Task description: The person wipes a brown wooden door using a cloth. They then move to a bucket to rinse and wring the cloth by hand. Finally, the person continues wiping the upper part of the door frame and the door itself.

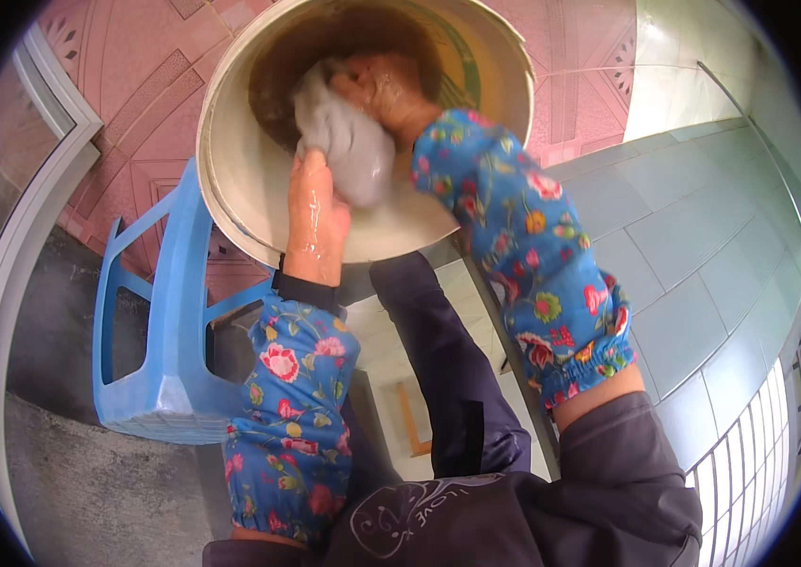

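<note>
A wet, light grey cloth [349, 142] is bunched up between my two hands inside a large cream bucket [240, 180]. My left hand [315, 213], shiny with water, grips the cloth's near left edge, with the thumb pointing up along it. Deeper in, my right hand [386, 90] is curled on the cloth's far end, its fingers partly hidden and a little blurred. Brownish water [282, 66] fills the bucket's bottom below the cloth. Blue flowered sleeve covers are on both my forearms.
A blue plastic stool [169, 369] stands left of the bucket. Pink patterned tiles [160, 57] lie beyond it, and grey tiles [693, 246] run along the right. A white door frame [4, 255] curves down the left side. My dark-trousered leg [448, 350] is below the bucket.
</note>
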The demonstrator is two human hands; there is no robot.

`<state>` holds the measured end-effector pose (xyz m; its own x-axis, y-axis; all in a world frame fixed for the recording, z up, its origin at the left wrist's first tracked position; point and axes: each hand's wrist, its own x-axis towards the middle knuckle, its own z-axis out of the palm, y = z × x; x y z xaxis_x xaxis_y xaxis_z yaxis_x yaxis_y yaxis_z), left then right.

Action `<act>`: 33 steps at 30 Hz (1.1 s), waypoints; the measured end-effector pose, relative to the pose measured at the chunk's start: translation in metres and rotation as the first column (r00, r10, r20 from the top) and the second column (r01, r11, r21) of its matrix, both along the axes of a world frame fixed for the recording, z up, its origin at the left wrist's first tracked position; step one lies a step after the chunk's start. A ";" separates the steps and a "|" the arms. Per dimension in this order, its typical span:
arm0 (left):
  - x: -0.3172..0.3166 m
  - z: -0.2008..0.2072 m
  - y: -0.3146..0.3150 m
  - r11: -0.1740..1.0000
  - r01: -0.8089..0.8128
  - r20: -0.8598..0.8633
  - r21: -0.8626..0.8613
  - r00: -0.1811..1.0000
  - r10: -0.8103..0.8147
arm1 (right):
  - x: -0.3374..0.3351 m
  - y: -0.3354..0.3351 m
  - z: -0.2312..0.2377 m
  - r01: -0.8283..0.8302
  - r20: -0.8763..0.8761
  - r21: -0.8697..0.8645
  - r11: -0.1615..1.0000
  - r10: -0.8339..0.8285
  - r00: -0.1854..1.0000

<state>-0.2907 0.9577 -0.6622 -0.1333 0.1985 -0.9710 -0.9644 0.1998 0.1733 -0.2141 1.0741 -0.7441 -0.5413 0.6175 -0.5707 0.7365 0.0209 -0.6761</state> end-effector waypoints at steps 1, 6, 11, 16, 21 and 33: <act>-0.002 0.005 0.004 0.997 0.074 0.005 0.002 0.997 -0.074 | 0.010 0.003 -0.022 -0.006 -0.064 0.111 0.994 0.013 0.998; -0.008 -0.001 -0.015 0.998 0.052 0.003 -0.025 0.999 -0.052 | 0.010 -0.005 -0.068 -0.056 0.245 0.391 0.919 -0.046 0.968; -0.005 0.004 -0.005 0.986 0.107 0.021 -0.128 0.994 -0.105 | 0.017 -0.013 -0.034 -0.230 0.144 0.472 0.851 0.183 0.973; 0.004 0.011 -0.002 1.000 -0.003 0.275 0.009 0.962 0.000 | 0.032 -0.032 0.043 0.120 -0.080 0.113 0.986 -0.112 0.991; 0.010 0.053 0.007 0.902 -0.287 0.388 0.321 0.909 0.151 | 0.046 -0.049 0.187 0.291 -0.284 -0.032 0.956 -0.288 0.915; 0.003 0.096 0.003 0.930 -0.236 0.357 0.281 0.925 0.127 | 0.085 -0.053 0.286 0.101 -0.494 -0.436 0.894 -0.332 0.803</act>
